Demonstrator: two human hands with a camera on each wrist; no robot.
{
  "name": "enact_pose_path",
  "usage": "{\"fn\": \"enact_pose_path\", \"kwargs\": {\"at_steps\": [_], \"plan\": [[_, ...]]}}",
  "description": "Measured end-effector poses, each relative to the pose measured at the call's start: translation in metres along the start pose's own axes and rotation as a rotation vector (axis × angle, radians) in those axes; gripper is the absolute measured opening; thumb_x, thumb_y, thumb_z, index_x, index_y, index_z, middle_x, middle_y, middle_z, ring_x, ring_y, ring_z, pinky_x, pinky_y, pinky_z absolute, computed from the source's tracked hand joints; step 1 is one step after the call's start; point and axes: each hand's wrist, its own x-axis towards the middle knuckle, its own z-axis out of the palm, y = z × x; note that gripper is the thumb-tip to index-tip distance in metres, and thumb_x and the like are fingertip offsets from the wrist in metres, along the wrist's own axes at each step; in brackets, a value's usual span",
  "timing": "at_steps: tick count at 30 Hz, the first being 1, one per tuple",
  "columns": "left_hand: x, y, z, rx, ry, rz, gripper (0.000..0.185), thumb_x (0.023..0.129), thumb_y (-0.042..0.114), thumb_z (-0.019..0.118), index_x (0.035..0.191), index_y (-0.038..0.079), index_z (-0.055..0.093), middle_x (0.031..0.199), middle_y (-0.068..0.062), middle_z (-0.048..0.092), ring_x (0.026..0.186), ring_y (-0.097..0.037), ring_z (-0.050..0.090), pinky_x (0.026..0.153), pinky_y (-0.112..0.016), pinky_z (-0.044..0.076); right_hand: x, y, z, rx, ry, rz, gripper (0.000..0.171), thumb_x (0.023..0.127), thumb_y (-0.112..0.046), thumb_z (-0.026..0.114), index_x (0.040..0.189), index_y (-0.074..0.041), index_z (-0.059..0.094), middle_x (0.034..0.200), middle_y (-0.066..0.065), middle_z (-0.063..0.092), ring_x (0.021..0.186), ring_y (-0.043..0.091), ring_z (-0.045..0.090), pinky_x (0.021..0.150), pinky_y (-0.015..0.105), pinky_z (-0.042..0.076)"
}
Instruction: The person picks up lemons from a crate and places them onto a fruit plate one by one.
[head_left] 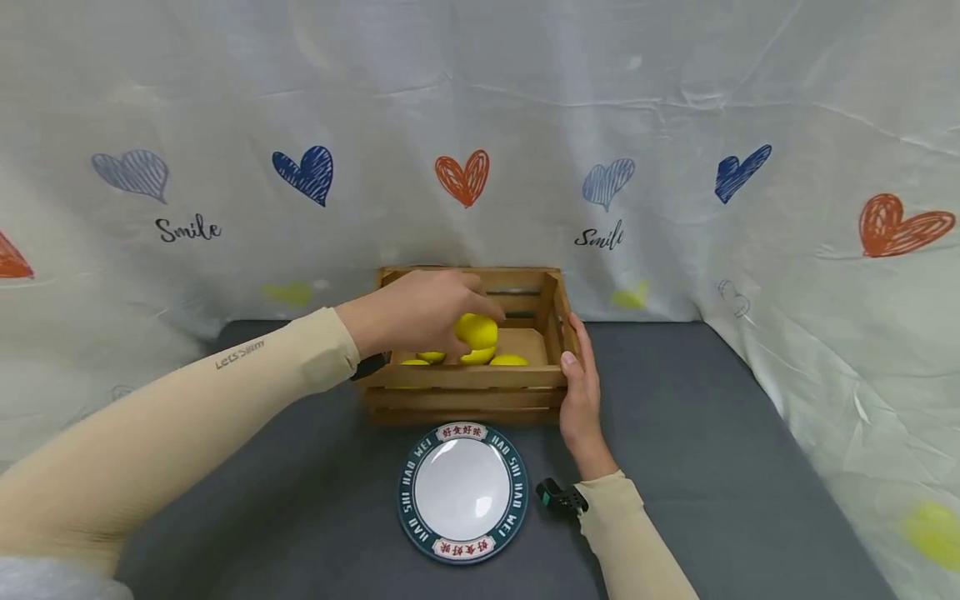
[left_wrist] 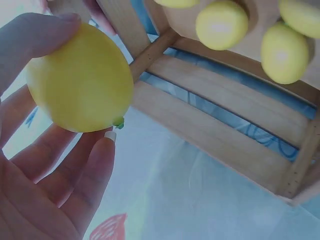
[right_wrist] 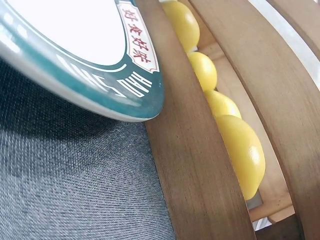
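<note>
My left hand [head_left: 427,312] reaches over the left part of a slatted wooden crate [head_left: 480,377]. Its thumb and fingers grip a yellow lemon [left_wrist: 82,80] with a small green tip, held above the crate floor. Further lemons [right_wrist: 242,155] lie inside, partly hidden in the head view by the hand and the front slats. At the crate's right front corner, my right hand [head_left: 583,400] holds the side, its thumb by the rim and its fingers along the outside; the right wrist view does not show this hand.
A round plate [head_left: 462,492] with a white centre and dark green lettered rim lies just in front of the crate. Both rest on a dark grey table [head_left: 675,467]. Behind hangs a pale curtain [head_left: 525,108] printed with hearts.
</note>
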Motion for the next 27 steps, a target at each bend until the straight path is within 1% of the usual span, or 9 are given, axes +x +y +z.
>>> {"fn": "enact_pose_path", "kwargs": {"at_steps": [2, 4, 8, 12, 14, 17, 19, 23, 27], "plan": [[-0.012, 0.001, 0.002, 0.011, 0.025, 0.013, 0.056, 0.087, 0.032, 0.093, 0.14, 0.03, 0.074, 0.127, -0.001, 0.07, 0.108, -0.022, 0.066, 0.1, -0.04, 0.062, 0.0, 0.0, -0.001, -0.003, 0.003, 0.002, 0.063, 0.107, -0.036, 0.041, 0.169, -0.041, 0.034, 0.176, -0.016, 0.029, 0.162, 0.02, 0.027, 0.133, 0.067, 0.012], [-0.025, 0.003, 0.003, 0.013, 0.044, 0.03, 0.056, 0.086, 0.034, 0.093, 0.139, 0.03, 0.075, 0.128, -0.001, 0.071, 0.11, -0.021, 0.067, 0.1, -0.04, 0.063, 0.0, 0.001, -0.001, -0.007, 0.007, 0.002, 0.062, 0.106, -0.036, 0.041, 0.168, -0.041, 0.035, 0.176, -0.016, 0.03, 0.162, 0.019, 0.027, 0.133, 0.066, 0.011], [-0.049, 0.01, 0.009, 0.013, 0.073, 0.089, 0.055, 0.085, 0.037, 0.093, 0.137, 0.032, 0.076, 0.128, 0.0, 0.072, 0.11, -0.02, 0.069, 0.097, -0.038, 0.064, -0.001, 0.002, -0.001, -0.005, 0.014, 0.002, 0.063, 0.106, -0.036, 0.042, 0.168, -0.04, 0.035, 0.175, -0.017, 0.03, 0.163, 0.017, 0.026, 0.133, 0.064, 0.01], [-0.07, 0.018, 0.017, -0.002, 0.045, 0.136, 0.057, 0.085, 0.037, 0.094, 0.139, 0.035, 0.074, 0.131, 0.0, 0.071, 0.116, -0.021, 0.068, 0.1, -0.041, 0.063, 0.0, 0.002, 0.001, 0.011, 0.014, -0.015, 0.064, 0.106, -0.033, 0.042, 0.169, -0.037, 0.035, 0.175, -0.016, 0.031, 0.163, 0.018, 0.025, 0.134, 0.061, 0.01], [-0.075, 0.022, 0.023, -0.009, 0.016, 0.162, 0.058, 0.085, 0.037, 0.093, 0.139, 0.034, 0.073, 0.132, 0.001, 0.071, 0.119, -0.021, 0.067, 0.101, -0.041, 0.062, 0.001, 0.002, -0.001, 0.005, 0.016, -0.022, 0.064, 0.106, -0.033, 0.041, 0.169, -0.037, 0.035, 0.176, -0.016, 0.031, 0.164, 0.018, 0.024, 0.134, 0.061, 0.008], [-0.08, 0.024, 0.04, -0.024, -0.031, 0.193, 0.056, 0.087, 0.039, 0.092, 0.139, 0.035, 0.073, 0.131, 0.002, 0.071, 0.118, -0.018, 0.067, 0.1, -0.038, 0.062, 0.002, 0.001, -0.004, -0.01, 0.016, -0.024, 0.063, 0.107, -0.033, 0.04, 0.169, -0.036, 0.035, 0.176, -0.015, 0.03, 0.165, 0.018, 0.022, 0.134, 0.061, 0.006], [-0.081, 0.023, 0.055, -0.038, -0.069, 0.196, 0.056, 0.088, 0.038, 0.091, 0.14, 0.036, 0.073, 0.13, 0.002, 0.07, 0.115, -0.016, 0.066, 0.097, -0.036, 0.061, 0.002, 0.001, -0.004, -0.018, 0.017, -0.025, 0.063, 0.107, -0.034, 0.04, 0.169, -0.037, 0.035, 0.176, -0.015, 0.03, 0.165, 0.017, 0.022, 0.134, 0.062, 0.005], [-0.082, 0.02, 0.087, -0.062, -0.12, 0.182, 0.054, 0.089, 0.032, 0.091, 0.139, 0.035, 0.073, 0.128, 0.002, 0.071, 0.108, -0.014, 0.065, 0.093, -0.032, 0.061, 0.002, 0.001, -0.003, -0.012, 0.014, -0.023, 0.063, 0.107, -0.033, 0.04, 0.169, -0.038, 0.035, 0.176, -0.015, 0.03, 0.165, 0.017, 0.022, 0.134, 0.061, 0.006], [-0.083, 0.017, 0.113, -0.076, -0.142, 0.163, 0.05, 0.088, 0.029, 0.091, 0.135, 0.032, 0.076, 0.126, 0.002, 0.072, 0.108, -0.015, 0.066, 0.093, -0.033, 0.06, 0.001, 0.001, -0.001, -0.001, 0.008, -0.009, 0.063, 0.107, -0.033, 0.041, 0.169, -0.039, 0.035, 0.176, -0.017, 0.03, 0.164, 0.017, 0.022, 0.134, 0.061, 0.007]]}}
